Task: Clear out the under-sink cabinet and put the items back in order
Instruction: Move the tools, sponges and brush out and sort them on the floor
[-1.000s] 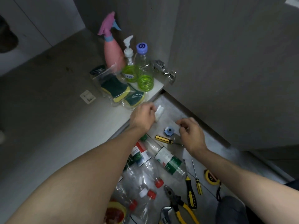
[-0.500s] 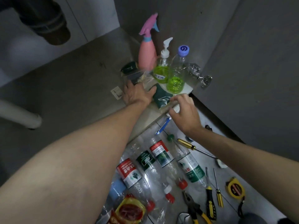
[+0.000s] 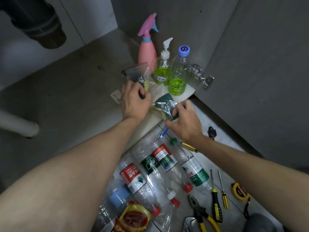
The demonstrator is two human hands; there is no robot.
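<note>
My left hand grips a plastic-wrapped sponge pack on the cabinet floor near its front right corner. My right hand pinches a second wrapped green sponge at the cabinet's front edge. Just behind them stand a pink spray bottle, a pump bottle of green liquid and a clear bottle with green liquid. Several empty plastic bottles lie on the tiled floor below my arms.
A drain pipe hangs at upper left and a white pipe crosses at left. The open cabinet door with its hinge stands right. Pliers, screwdrivers, a tape measure and a toothbrush lie on the tiles.
Both hands went from the tiled floor up to the cabinet's front corner and took hold of the wrapped sponges. My view shifted left, showing the pipes.
</note>
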